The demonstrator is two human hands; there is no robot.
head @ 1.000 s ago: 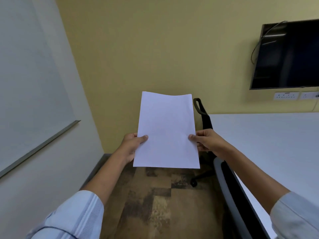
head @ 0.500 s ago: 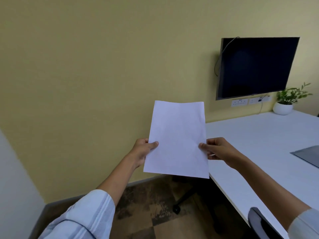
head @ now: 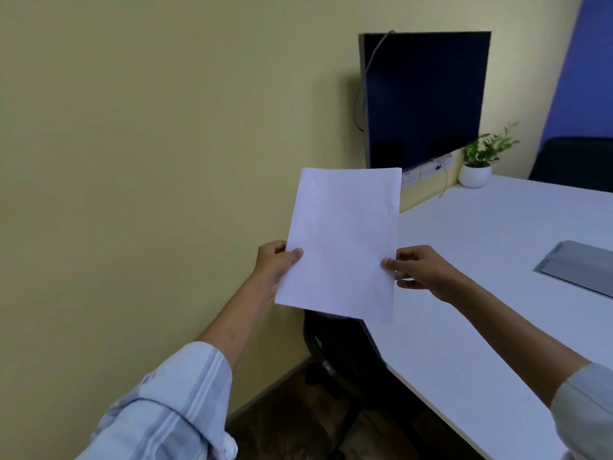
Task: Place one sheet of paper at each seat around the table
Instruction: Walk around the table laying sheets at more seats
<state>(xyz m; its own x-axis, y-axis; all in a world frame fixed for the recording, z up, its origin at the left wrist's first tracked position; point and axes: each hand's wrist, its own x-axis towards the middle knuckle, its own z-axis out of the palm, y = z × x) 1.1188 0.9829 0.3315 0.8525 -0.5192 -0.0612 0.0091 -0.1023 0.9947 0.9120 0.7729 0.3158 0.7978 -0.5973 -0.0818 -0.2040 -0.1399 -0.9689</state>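
The paper [head: 341,244] is in the middle of the frame, held up in the air by 2 hands. It may be 1 sheet or a thin stack; the picture does not tell. It is not on the table [head: 497,293] yet.

The left hand [head: 275,263] pinches the left edge of the paper, low down. Its thumb lies on the front and its fingers are curled behind. The right hand [head: 418,270] pinches the right edge at about the same height, thumb on the front too. Both hands are closed on the paper and hold nothing else.

The long side of the paper runs up and down the frame, and the top leans a little to the right. The low right corner of the paper already hangs over the near edge of the white table.

The table fills the right side of the frame, so the right hand is the closer one to it. A dark chair [head: 331,353] sits just under the paper, tucked at the table's left end. That looks like a seat, so a sheet may belong on the table right by it. To lay it flat, the hands would need to move right and tip the top of the paper away and down.

No sheet lies on the table in view, so most of the job seems still to do.
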